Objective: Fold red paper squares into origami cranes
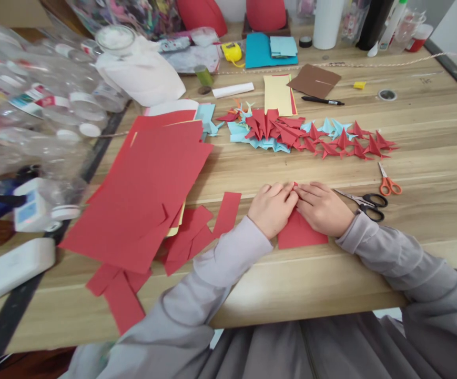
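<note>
Left hand (272, 206) and right hand (325, 209) are working a red paper sheet (302, 236) on the counter (291, 289) directly beneath them. Fingers are meeting at the sheet's far tip; whether they are pinching or merely pressing, cannot tell. Folding seems to be the step in hand; next move probably calling for matched edges and a firm crease. Black-handled scissors (364, 200) are lying just right of the right hand; folded red pieces (266, 126) are sitting beyond both.

Left hand (270, 209), right hand (325, 210) palm-down; fingers (309, 196) bent, forearms (228, 258) converging.
</note>
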The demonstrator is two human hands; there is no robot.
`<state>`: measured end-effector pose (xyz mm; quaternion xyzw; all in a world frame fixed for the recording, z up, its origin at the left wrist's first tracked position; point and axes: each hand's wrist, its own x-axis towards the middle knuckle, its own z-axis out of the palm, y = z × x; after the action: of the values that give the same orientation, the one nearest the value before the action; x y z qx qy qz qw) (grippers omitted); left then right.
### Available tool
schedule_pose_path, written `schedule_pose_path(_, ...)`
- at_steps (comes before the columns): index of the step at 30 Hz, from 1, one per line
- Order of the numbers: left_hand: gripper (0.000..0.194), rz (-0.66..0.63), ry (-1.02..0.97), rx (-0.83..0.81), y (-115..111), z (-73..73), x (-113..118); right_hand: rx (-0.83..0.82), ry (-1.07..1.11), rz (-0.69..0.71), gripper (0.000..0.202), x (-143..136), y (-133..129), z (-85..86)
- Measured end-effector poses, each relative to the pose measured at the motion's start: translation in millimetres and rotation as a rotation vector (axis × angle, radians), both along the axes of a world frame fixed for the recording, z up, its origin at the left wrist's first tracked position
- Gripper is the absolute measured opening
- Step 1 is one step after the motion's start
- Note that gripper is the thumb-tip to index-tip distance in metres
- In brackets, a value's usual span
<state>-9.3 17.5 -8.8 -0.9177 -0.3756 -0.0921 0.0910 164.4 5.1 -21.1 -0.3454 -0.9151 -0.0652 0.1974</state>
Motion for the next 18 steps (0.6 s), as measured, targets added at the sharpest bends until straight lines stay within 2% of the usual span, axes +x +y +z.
schedule_pose_path(12, 0.026, -0.009, 0.036, -0.02, 2, 2.1, 3, -0.009, -0.037, 0.035, 0.026, -2, -1, 1.6)
schedule_pose_path(18, 0.027, -0.013, 0.042, -0.033, 1, 1.9, 4, -0.043, -0.052, -0.023, 0.028, 1, -11, 5.4)
